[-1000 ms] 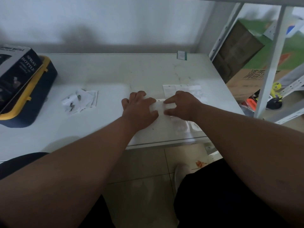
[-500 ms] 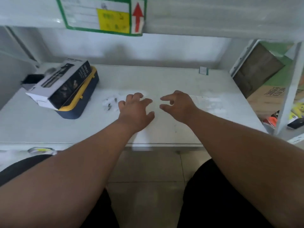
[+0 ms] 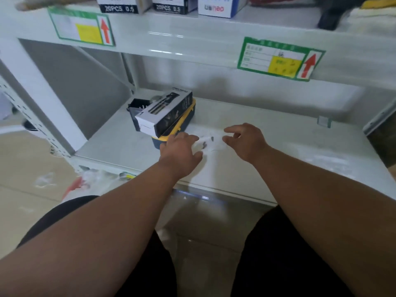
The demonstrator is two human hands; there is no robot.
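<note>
Head view. Both hands reach to the small clear bags (image 3: 214,144), which lie flat on the white shelf board (image 3: 289,142) just to the right of a yellow-and-blue case (image 3: 184,123), with a few dark metal bits (image 3: 204,144) showing through the plastic. The left hand (image 3: 181,150) comes in from the near left, fingers spread and fairly straight over the bags' left edge. The blur hides whether they press down. The right hand (image 3: 246,141) stands at the right edge, thumb and forefinger curved toward each other with a gap between, holding nothing. The hands flank the bags, apart from each other, probably so that thin, slippery plastic can be pinned on one side and pinched up on the other. A black-and-white box (image 3: 165,112) rests askew on the case, off to the left of the hands. A green label (image 3: 278,58) with a red arrow marks the shelf above.
</note>
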